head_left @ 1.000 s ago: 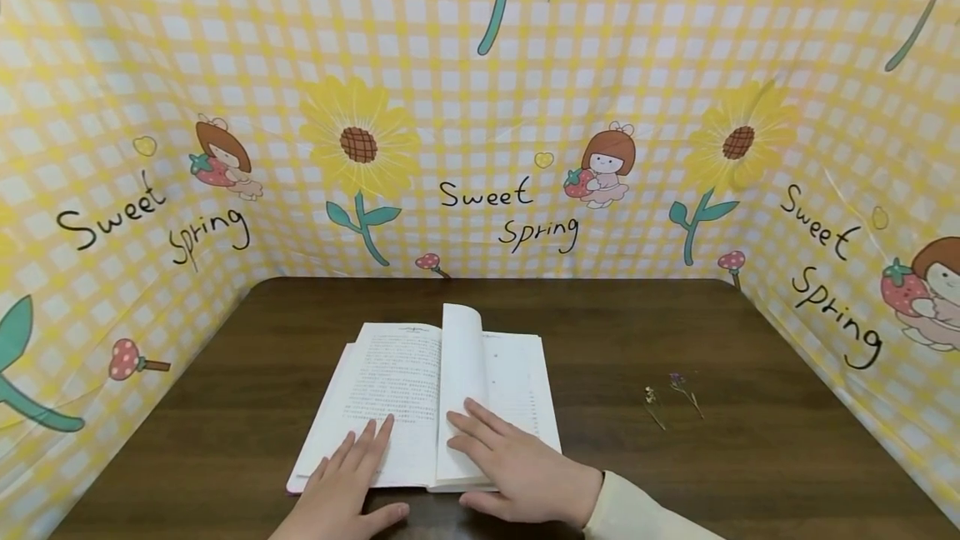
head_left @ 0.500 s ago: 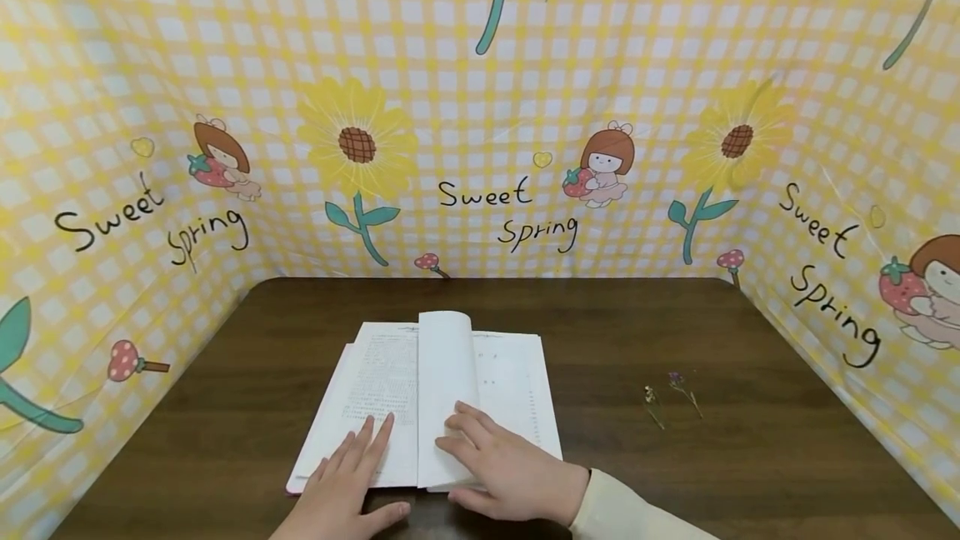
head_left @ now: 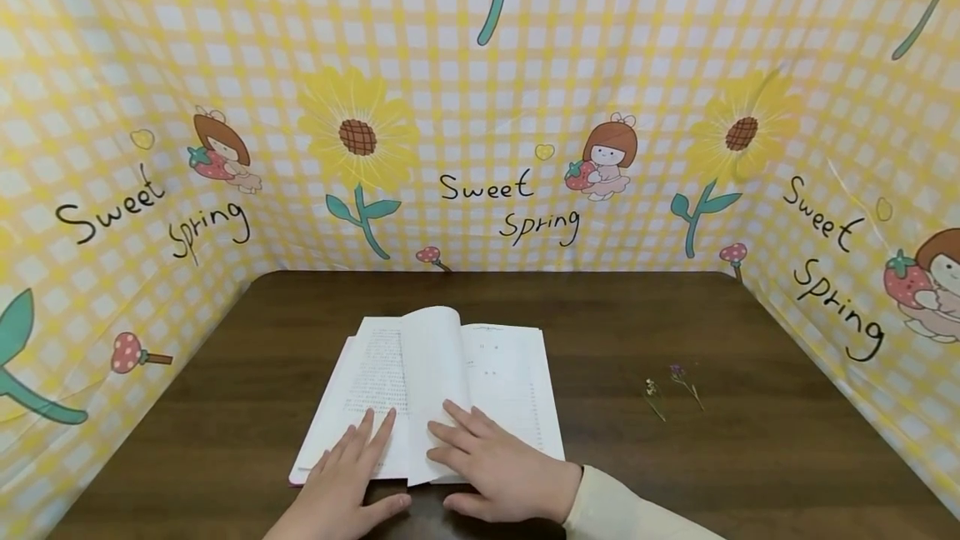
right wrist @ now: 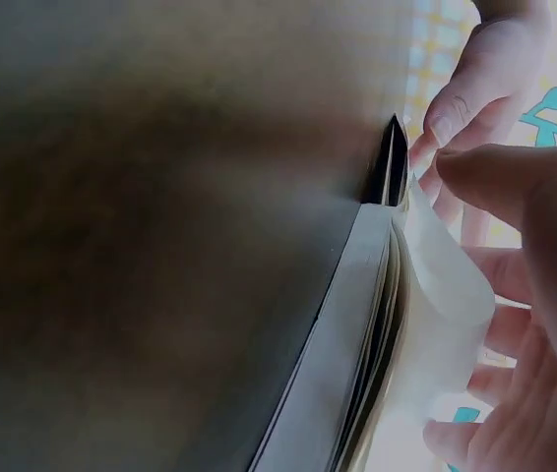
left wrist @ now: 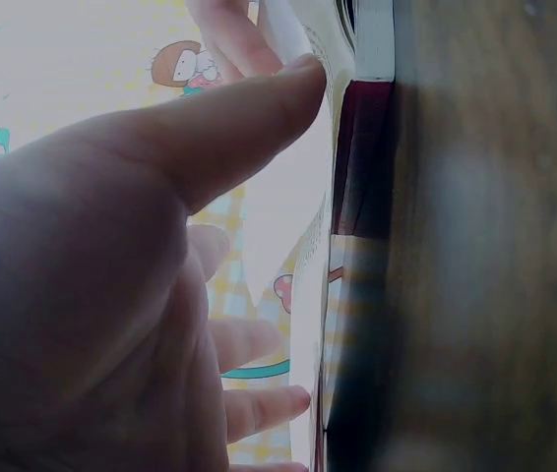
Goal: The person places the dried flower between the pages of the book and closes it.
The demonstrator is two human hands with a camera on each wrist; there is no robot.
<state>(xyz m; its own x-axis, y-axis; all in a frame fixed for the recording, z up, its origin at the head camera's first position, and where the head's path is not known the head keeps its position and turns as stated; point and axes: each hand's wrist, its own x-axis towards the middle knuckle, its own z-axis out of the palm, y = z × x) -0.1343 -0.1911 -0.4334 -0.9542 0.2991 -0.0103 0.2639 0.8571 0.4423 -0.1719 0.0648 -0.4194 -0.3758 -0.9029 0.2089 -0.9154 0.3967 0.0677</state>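
Observation:
An open book with printed pages lies on the dark wooden table. One leaf stands curled up from the middle, leaning over the left page. My left hand rests with spread fingers on the lower part of the left page. The fingers of my right hand are extended against the lower part of the raised leaf, the thumb at the book's near edge. In the right wrist view the leaf bulges up beside those fingers, above the stacked page edges.
Two small dried flower sprigs lie to the right of the book, one pale and one purple. A yellow checked cloth with printed sunflowers and lettering surrounds the table at the back and both sides.
The raised leaf has swung leftward across the book's middle, and my right hand has shifted left with it. My left hand has stayed on the left page.

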